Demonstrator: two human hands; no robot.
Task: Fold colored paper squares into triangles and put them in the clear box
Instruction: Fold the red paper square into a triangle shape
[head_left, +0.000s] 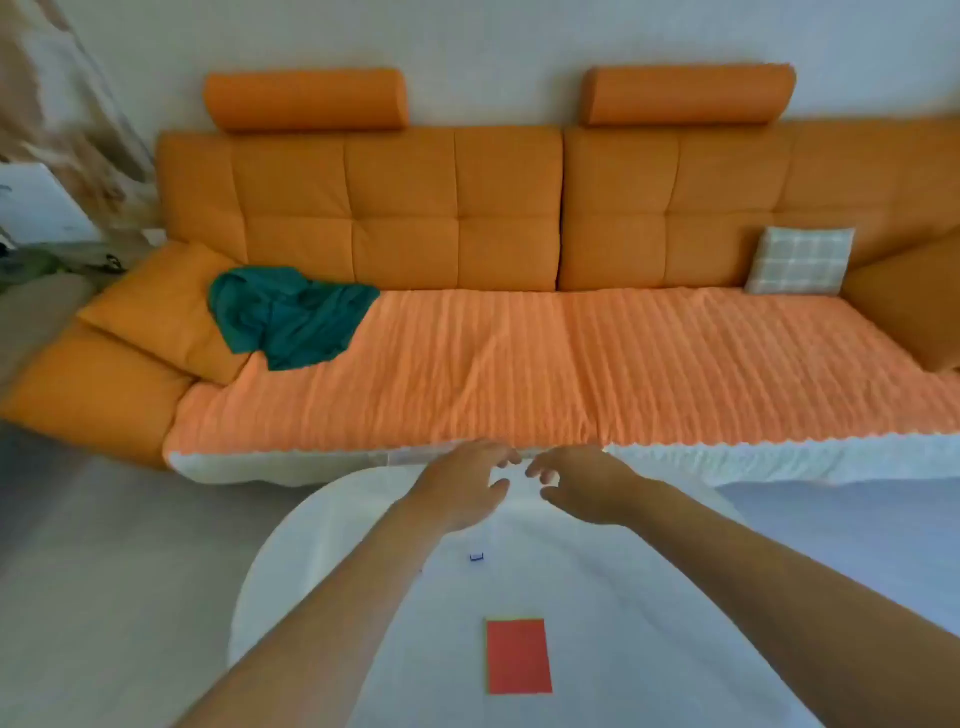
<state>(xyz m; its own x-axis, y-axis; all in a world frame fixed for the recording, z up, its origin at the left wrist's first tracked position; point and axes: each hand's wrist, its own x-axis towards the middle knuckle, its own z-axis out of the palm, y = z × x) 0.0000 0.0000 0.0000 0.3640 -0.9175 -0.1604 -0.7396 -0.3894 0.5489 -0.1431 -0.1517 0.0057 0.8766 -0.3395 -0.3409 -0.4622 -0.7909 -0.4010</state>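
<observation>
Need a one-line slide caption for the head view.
Open left hand and right hand reach over the white table; red paper lies untouched nearer the person.

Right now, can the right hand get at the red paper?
Probably yes. The red paper lies uncovered on the table, nearer the person than the right hand, which looks open and empty; nothing lies between them.
</observation>
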